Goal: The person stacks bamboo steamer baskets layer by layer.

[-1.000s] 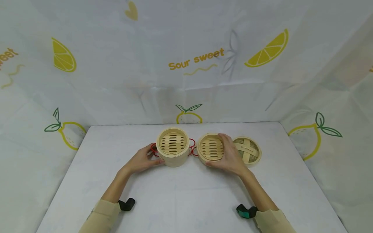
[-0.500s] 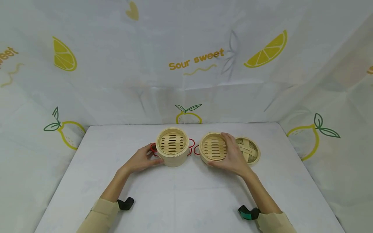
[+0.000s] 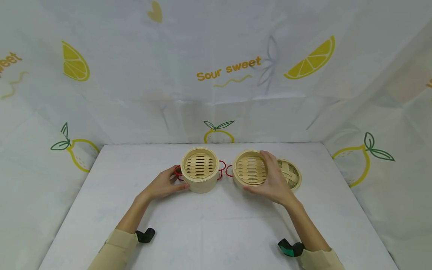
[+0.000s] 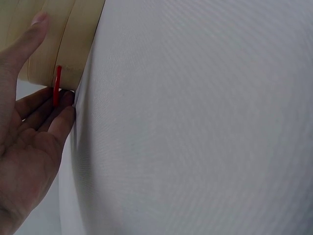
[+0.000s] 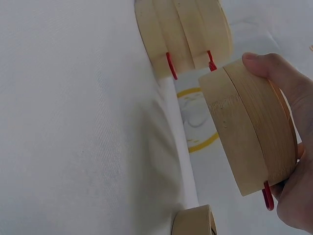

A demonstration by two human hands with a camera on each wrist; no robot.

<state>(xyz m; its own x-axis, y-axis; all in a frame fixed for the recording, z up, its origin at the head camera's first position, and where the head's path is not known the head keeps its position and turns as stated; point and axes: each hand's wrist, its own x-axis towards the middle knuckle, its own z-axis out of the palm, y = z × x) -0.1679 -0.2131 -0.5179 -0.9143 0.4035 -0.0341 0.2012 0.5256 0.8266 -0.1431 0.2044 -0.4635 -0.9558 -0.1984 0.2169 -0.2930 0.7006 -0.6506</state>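
Observation:
A stack of bamboo steamer baskets [image 3: 200, 186] with red loop handles stands on the table, left of centre. My left hand [image 3: 163, 185] holds its left side, thumb on the front wall [image 4: 41, 54] and fingers around the back by a red handle [image 4: 56, 87]. In my right hand [image 3: 275, 183] is another bamboo steamer basket [image 3: 250, 170], gripped between thumb and fingers at its right side. It is raised off the table and slightly tilted, its slatted inside facing up. The right wrist view shows this basket [image 5: 244, 122] apart from the stack [image 5: 176, 34].
A woven bamboo lid [image 3: 293, 176] lies on the white table [image 3: 202, 232] to the right, partly covered by my right hand. White cloth walls [image 3: 135, 112] with lemon prints stand behind and at both sides.
My right hand has lifted the steamer basket and moved it right, away from the stack. It now overlaps more of the lid. My left hand stays in place on the stack.

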